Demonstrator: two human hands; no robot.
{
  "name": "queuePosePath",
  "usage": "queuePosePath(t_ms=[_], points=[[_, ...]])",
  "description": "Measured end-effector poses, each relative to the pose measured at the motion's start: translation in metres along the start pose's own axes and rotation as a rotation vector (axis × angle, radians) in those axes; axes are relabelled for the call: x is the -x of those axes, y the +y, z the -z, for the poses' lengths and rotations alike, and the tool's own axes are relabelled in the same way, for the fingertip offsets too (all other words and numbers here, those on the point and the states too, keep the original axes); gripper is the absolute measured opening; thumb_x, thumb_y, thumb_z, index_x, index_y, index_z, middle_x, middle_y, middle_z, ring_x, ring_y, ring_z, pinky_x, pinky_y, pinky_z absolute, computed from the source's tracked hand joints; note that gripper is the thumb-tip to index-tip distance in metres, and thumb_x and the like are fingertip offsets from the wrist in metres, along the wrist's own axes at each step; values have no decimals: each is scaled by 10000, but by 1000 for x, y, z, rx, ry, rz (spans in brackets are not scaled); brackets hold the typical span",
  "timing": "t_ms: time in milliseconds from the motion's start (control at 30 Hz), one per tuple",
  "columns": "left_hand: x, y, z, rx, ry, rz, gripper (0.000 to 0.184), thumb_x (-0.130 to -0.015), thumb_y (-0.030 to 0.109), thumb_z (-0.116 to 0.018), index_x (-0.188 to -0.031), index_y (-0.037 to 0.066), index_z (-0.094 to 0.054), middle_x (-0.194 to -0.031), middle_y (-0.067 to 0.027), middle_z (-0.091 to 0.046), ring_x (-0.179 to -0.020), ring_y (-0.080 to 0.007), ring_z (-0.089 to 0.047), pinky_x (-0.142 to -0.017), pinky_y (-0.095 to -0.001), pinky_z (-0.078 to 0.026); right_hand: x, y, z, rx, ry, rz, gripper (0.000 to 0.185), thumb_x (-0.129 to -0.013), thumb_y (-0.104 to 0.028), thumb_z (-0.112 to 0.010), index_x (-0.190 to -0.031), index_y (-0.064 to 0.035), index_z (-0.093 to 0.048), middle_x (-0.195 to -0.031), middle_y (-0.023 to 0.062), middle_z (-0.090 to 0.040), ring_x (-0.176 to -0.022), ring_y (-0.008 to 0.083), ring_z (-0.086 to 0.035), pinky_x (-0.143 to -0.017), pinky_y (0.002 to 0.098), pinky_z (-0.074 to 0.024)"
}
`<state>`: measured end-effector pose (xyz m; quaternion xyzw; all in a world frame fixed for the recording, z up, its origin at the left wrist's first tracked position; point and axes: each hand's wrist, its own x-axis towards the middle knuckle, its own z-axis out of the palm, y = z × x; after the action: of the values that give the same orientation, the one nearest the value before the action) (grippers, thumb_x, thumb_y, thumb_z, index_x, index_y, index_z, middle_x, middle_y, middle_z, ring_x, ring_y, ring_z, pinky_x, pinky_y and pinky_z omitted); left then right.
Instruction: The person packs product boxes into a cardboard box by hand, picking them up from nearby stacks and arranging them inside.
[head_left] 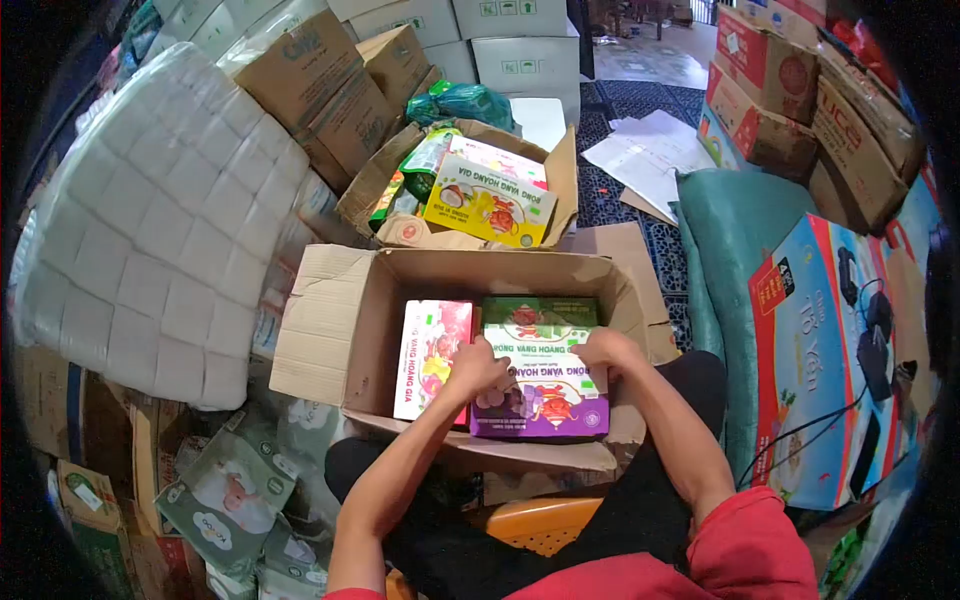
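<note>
An open cardboard carton (320, 320) stands in front of me with flat printed boxes inside. My left hand (485, 370) is closed at the left edge of a purple-and-white box (550, 395), beside a pink-and-white box (432, 355). On the opposite edge, my right hand (608, 352) grips the same purple box, its fingertips partly hidden. Behind it lies a green box (540, 312), partly covered by the purple one. The purple box rests low in the carton, its printed face up.
Behind the carton, another open carton (405, 230) holds a yellow box (490, 203) and green packets. A wrapped white bundle (160, 230) leans at left. Green sacks (745, 240) and a large blue box (820, 350) with black cables stand at right. Papers (650, 155) lie on the floor.
</note>
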<state>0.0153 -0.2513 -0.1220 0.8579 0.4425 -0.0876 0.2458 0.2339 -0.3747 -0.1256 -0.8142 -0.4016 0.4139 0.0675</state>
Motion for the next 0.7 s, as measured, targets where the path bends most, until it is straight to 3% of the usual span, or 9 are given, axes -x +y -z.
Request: queuePosePath(t_ms=[67,167,300,367,433,500,533,600,700], points=[[10,-2,2,150,59,-1,531,-731,272,-676,-1042,-136,-537,-986,-327,-603,-973,-419,-598,-835,-480,-479,3,5,4,-72,70,38,583,-764,-505,-657,-742,78,-655,-661,199,-621,-551,283,-631,-549,379,-506],[37,1,21,332,386,-126,506,-698,194,-699,-1047,-136,-539,-928,-307,-621,-913,-393,-628,-772,-452,-507,6,10,16,24,62,225,617,-699,-535,-717,-691,78,-651,-611,179,-603,-517,265,-607,-524,367,-480],[54,9,45,624,388,-36,483,-689,73,-702,-1077,-169,-547,-843,-264,-656,-741,-292,-672,-638,-349,-533,1,9,17,25,172,198,592,-653,-546,-755,-618,34,-643,-583,154,-595,-562,226,-609,-531,353,-463],[62,9,70,639,369,-113,402,-729,58,-691,-1096,-83,-612,-865,-185,-679,-706,-193,-654,-628,-286,-522,16,6,29,-127,197,230,537,-707,-520,-723,-663,12,-657,-607,115,-611,-565,181,-597,-513,335,-442],[93,29,116,420,550,-247,359,-756,84,-697,-1100,-7,-649,-901,-132,-671,-885,-185,-631,-797,-306,-492,28,-2,42,-385,195,322,507,-766,-496,-689,-731,9,-667,-653,89,-629,-593,148,-592,-535,309,-444],[113,23,142,885,429,-412,535,-767,216,-721,-1241,21,-569,-1248,-169,-550,-1171,-244,-518,-998,-329,-382,34,-10,53,-748,151,457,501,-831,-475,-654,-822,26,-673,-719,75,-648,-646,125,-594,-597,274,-468],[133,30,166,605,432,-536,623,-761,233,-719,-1305,17,-506,-1365,-177,-462,-1273,-260,-433,-1061,-346,-318,40,-15,62,-861,103,409,473,-868,-460,-615,-831,8,-671,-702,41,-622,-621,93,-546,-584,255,-442],[135,30,161,721,461,-607,749,-747,217,-712,-1386,6,-383,-1461,-152,-344,-1314,-261,-380,-1085,-377,-292,40,-29,62,-986,100,463,451,-929,-449,-538,-838,-24,-658,-690,-15,-572,-599,45,-460,-572,227,-390],[119,35,152,985,592,-607,780,-743,93,-685,-1419,4,-306,-1435,-193,-345,-1277,-275,-419,-1052,-385,-347,23,-44,34,-956,218,659,436,-936,-398,-544,-973,22,-654,-875,23,-628,-788,78,-546,-715,220,-433]])
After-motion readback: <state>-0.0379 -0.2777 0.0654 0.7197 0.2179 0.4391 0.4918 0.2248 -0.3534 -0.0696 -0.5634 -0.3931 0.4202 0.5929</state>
